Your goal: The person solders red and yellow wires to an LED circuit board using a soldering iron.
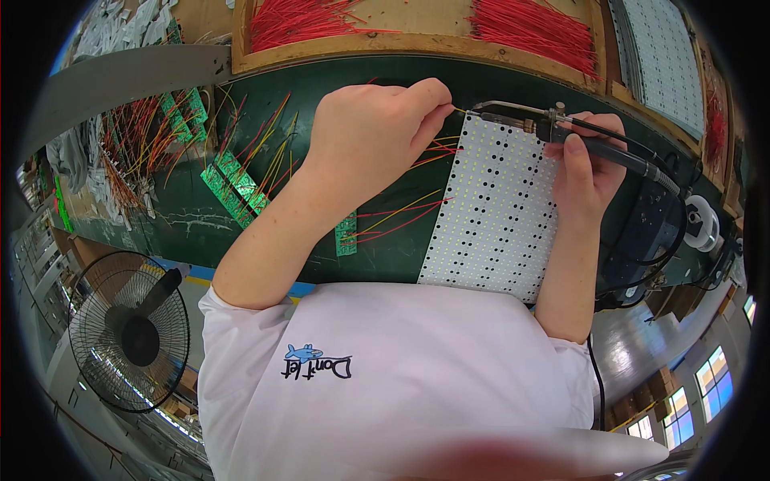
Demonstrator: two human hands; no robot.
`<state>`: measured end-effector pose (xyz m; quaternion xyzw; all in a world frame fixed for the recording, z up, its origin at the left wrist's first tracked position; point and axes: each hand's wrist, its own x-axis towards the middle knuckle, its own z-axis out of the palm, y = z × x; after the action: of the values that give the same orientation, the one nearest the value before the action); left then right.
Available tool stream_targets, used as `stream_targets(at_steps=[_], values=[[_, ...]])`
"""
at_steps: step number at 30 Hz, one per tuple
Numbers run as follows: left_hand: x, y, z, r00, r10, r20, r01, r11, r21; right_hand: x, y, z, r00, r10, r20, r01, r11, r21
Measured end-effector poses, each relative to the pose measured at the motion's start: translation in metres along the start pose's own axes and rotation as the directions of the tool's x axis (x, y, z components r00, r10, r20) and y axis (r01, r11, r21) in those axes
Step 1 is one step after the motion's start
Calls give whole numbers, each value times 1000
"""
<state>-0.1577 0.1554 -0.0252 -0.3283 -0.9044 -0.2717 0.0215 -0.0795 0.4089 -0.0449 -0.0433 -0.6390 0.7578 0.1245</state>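
Note:
My right hand [589, 164] is wrapped round a black soldering iron [613, 152], which has a thin metal feed tube bent toward its tip. That tip reaches the upper left corner of a white LED panel [489, 208] dotted with rows of small lights and black holes. At the same corner, my left hand [385, 120] pinches the end of a thin yellow wire [458, 109]. Red and yellow wires run from the panel's left edge to a small green circuit board [346, 232]; more wires pass behind my left hand, their far ends hidden.
Two more green boards [233, 186] with loose wires lie on the dark green table [385, 268]. Farther left is a tangled heap of wired boards [148, 136]. Wooden trays at the back hold red wires [533, 32]. A solder spool [703, 224] stands at right, a fan [128, 330] at lower left.

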Motion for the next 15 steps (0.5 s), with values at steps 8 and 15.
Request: stream_targets(at_steps=[8,15], values=[[-1,0,-1,1000,-1,15,1,1000,4,1,5,-7,998,-23,-60,32,988,152],[-2,-1,-11,986,129,108,-123,991,-56,2,3,-13,997,-13,-82,34,963,267]])
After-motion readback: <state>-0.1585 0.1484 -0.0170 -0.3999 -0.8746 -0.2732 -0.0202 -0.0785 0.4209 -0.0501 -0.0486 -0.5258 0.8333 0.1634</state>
